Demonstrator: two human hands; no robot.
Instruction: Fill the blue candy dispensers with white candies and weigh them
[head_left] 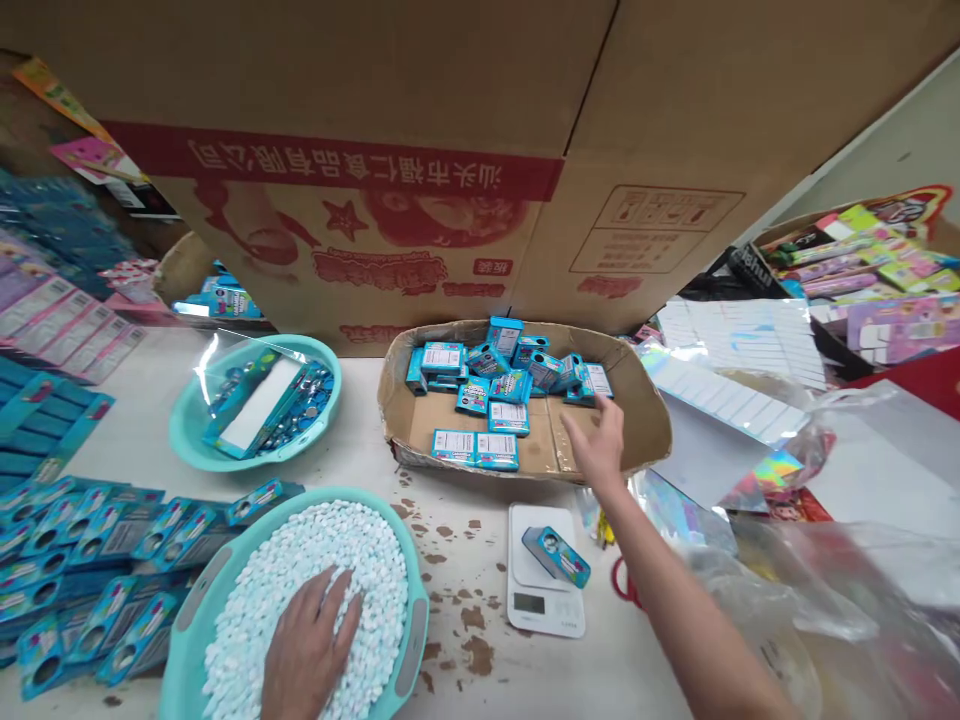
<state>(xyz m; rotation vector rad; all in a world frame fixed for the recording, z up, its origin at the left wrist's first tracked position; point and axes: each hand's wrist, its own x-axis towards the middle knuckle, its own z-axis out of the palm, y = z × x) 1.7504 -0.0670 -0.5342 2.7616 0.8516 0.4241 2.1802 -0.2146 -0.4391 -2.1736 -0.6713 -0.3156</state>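
My left hand [311,642] lies on small white and pale-blue pellets, perhaps candies [330,545], its fingers stretched out. They fill a turquoise basin [417,625] at the front. My right hand [600,440] is over the right side of a low cardboard tray [649,425], fingers apart and nothing in them. Small blue printed boxes [508,418] lie in this tray, mostly toward its back and left. Below it, a white digital scale [544,618] bears one blue box [556,556], lying tilted across the pan; its display is unreadable.
Rows of blue boxes with round holes [112,535] line the left side. Behind them stands a second turquoise basin [180,435] with shiny wrapped pieces. A large carton [420,90] walls off the back. Red scissors [621,582], plastic bags [810,600] and packaging sheets [720,400] crowd the right.
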